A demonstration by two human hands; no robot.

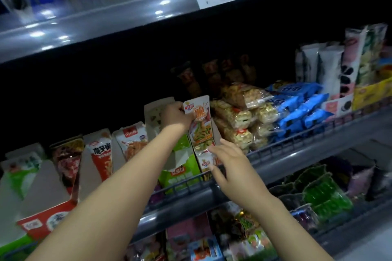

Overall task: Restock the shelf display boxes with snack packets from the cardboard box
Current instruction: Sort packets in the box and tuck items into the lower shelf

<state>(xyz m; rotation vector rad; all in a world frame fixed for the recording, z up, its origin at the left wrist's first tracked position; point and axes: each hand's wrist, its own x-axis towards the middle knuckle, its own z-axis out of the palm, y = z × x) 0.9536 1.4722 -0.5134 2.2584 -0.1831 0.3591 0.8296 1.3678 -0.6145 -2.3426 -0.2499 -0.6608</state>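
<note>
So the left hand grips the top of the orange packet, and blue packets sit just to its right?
Not quite. In the head view, clear cracker packs sit just right of the orange packet; the blue packets lie beyond those. The left hand does grip its top.

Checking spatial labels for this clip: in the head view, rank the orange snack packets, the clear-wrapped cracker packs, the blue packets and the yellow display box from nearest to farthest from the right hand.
1. Orange snack packets: touching the right hand's fingers.
2. Clear-wrapped cracker packs: just right of them.
3. Blue packets: further right.
4. Yellow display box: far right.
</note>
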